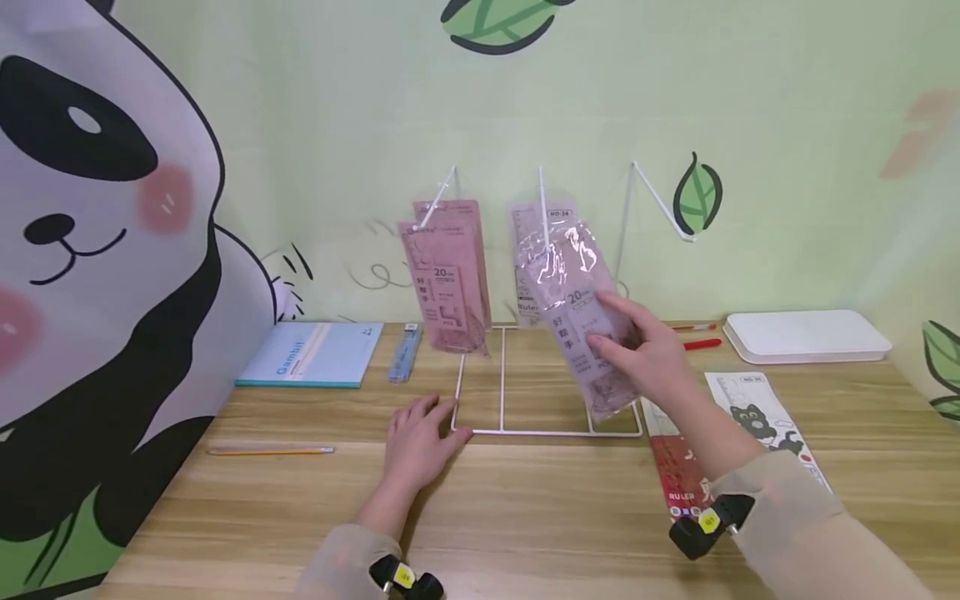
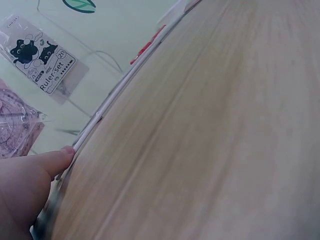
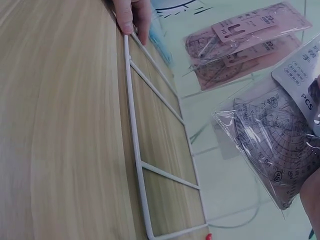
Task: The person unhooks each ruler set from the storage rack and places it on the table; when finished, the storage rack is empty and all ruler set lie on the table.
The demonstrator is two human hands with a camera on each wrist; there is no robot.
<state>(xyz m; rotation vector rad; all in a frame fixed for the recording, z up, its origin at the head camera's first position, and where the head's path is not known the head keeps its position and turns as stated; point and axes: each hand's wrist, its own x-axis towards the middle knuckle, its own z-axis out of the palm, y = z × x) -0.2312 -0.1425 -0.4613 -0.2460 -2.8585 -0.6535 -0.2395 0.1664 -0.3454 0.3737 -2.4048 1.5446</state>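
Note:
My right hand (image 1: 654, 354) pinches a clear ruler-set packet (image 1: 562, 333) with a pale purple card, thumb in front, at the middle hook (image 1: 543, 196) of a white wire rack (image 1: 555, 433). The packet hangs tilted, its top at the hook's tip; whether the hook passes through it I cannot tell. In the right wrist view, set squares (image 3: 265, 135) show inside. Behind it another ruler-set packet (image 2: 37, 55) hangs on the same hook. My left hand (image 1: 422, 446) holds the front left corner of the rack's base, thumb (image 2: 62, 159) on the bar.
Two pink packets (image 1: 446, 292) hang on the left hook. The right hook (image 1: 663, 204) is bare. A blue notebook (image 1: 311, 354), small blue case (image 1: 405, 354) and pencil (image 1: 270, 451) lie left. Right are a white case (image 1: 808, 337), red pen (image 1: 702, 343) and flat ruler packets (image 1: 757, 408).

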